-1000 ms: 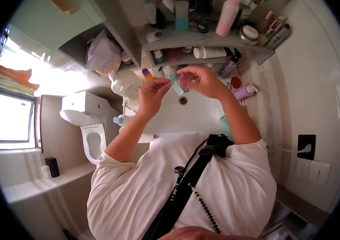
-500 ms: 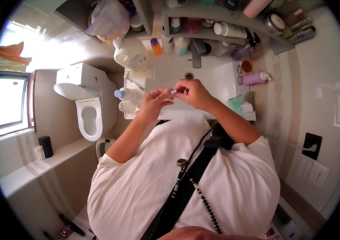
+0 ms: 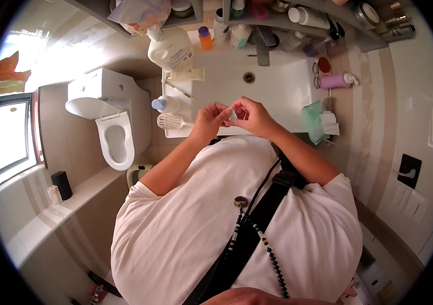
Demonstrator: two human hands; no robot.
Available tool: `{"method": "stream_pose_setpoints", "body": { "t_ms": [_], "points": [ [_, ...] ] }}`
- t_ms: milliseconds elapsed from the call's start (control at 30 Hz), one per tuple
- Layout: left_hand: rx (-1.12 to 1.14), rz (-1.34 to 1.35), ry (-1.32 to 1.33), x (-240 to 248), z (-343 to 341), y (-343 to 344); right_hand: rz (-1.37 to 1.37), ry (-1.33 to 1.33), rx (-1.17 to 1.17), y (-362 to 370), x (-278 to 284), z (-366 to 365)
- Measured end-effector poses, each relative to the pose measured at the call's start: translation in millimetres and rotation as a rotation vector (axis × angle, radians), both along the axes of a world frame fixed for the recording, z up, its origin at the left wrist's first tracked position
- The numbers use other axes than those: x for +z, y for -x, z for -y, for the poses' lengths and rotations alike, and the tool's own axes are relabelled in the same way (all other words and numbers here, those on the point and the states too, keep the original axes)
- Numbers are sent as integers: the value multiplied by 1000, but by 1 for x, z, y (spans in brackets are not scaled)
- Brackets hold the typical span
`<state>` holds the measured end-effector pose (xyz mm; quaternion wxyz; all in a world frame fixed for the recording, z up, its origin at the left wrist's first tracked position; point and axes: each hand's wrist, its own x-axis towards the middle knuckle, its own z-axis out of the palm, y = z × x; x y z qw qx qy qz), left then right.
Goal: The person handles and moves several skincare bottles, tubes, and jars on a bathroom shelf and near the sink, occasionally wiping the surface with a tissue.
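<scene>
My left hand (image 3: 207, 122) and my right hand (image 3: 257, 120) meet over the front part of the white sink (image 3: 216, 94). Both are closed, thumbs against fingers, on a small white and pale-teal piece like a little packet (image 3: 233, 115). Its exact kind is too small to make out, and my fingers cover part of it. Left of my left hand, a white hairbrush (image 3: 170, 121) and a white bottle with a blue cap (image 3: 165, 104) lie on the sink's edge.
Along the left rim are a toothbrush (image 3: 178, 89), a tube (image 3: 188, 74) and a big pump bottle (image 3: 170, 51). The faucet (image 3: 263, 48) juts out at the back. To the right are a green tissue pack (image 3: 312, 121) and a purple bottle (image 3: 334, 81). A toilet (image 3: 117, 140) stands left.
The view has shifted, so the sink sits a little farther right and higher. My hands have come closer together, and more of the small piece shows between my fingers.
</scene>
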<state>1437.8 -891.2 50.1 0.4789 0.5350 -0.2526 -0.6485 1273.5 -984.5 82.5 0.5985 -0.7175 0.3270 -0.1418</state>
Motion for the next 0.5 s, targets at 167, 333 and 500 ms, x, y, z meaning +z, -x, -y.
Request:
{"method": "stream_pose_setpoints", "body": {
  "t_ms": [167, 333, 500],
  "points": [
    [88, -7, -11, -16, -7, -6, -2, -97, 42, -9, -18, -2],
    [83, -2, -19, -43, -30, -21, -82, -272, 131, -21, -39, 11],
    [21, 64, -27, -46, -60, -41, -395, -248, 127, -43, -68, 25]
  ]
}}
